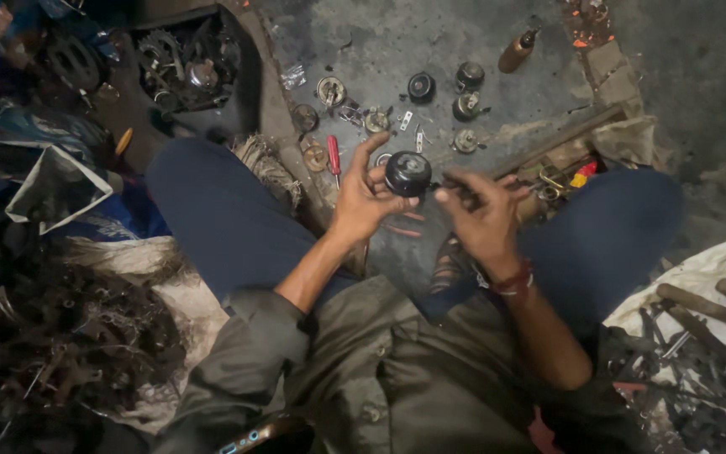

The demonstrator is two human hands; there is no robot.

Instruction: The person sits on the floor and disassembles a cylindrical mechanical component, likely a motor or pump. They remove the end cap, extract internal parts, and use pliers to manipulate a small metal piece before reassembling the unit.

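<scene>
Round black metal part [407, 173], greasy

No packages, labels, signs, screens visible.

We read this as a rough floor-level repair workshop. Landmark: the stained concrete floor [380, 50], where we sit. On it ahead of us lie small round metal parts [397, 101], a red-handled screwdriver [334, 158] and a brown oil bottle [518, 52]. Left of that floor patch, a crate of greasy gears [182, 63] and a scrap pile [77, 336]; right, tools on cloth [699, 336].
</scene>
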